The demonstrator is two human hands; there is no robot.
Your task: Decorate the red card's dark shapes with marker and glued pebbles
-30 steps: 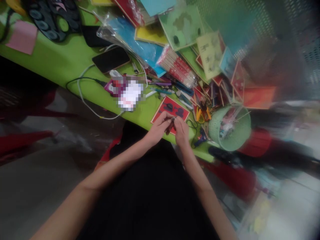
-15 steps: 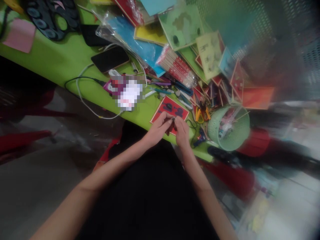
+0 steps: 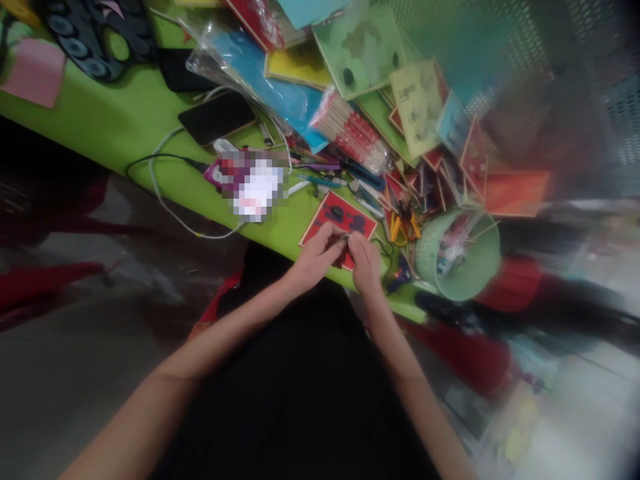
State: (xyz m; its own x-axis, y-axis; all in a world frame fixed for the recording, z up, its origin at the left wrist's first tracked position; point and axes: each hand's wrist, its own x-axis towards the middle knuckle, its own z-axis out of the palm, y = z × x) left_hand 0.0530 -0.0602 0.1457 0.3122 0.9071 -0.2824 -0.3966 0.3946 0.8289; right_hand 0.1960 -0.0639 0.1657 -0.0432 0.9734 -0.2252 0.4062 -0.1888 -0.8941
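My left hand and my right hand meet fingertip to fingertip over the near edge of a red board with dark shapes on it. Both are closed in a pinch around a small dark piece. Fingers cover most of that piece, so its kind does not show. The red board lies flat on the green table, partly hidden under my hands. Orange-handled pliers and a blue glue gun lie to the right of my right hand.
A green basket with scraps stands at the right table edge. Left are a lit phone with a white cable and a dark phone. Behind lie wrapped sticks, pens and a heap of coloured boards.
The view has shifted very slightly. Both hands stay over the red board with the small dark piece between the fingertips; no other change is visible.
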